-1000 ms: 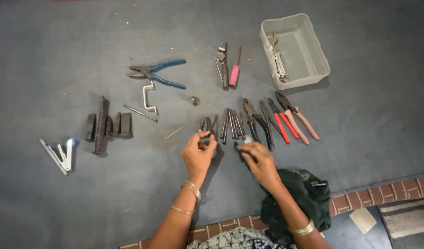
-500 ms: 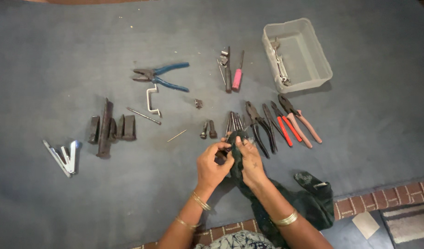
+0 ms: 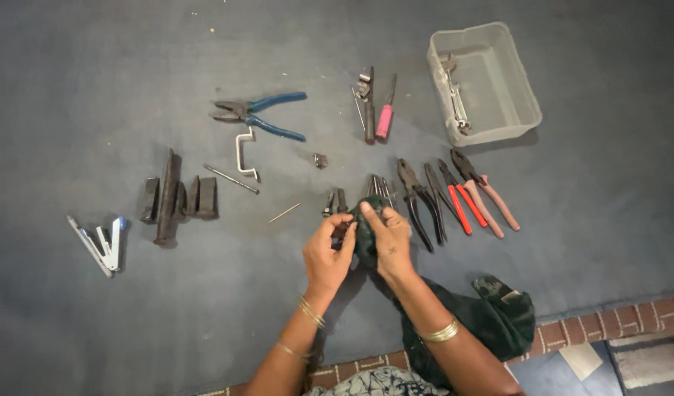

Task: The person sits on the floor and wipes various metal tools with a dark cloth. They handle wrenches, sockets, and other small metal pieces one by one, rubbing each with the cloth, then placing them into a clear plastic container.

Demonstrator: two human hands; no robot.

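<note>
grey-blue mat (image 3: 95, 323) under scattered tools, both hands (image 3: 326, 253) pinching dark cloth (image 3: 366, 231)

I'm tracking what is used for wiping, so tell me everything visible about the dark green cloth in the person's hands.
The dark green cloth looks like soft, crumpled fabric. One end is bunched between the left hand and the right hand, wrapped over something small that stays hidden. From there it trails under the right forearm to a loose heap on the grey mat, near its brick-patterned border.
</note>
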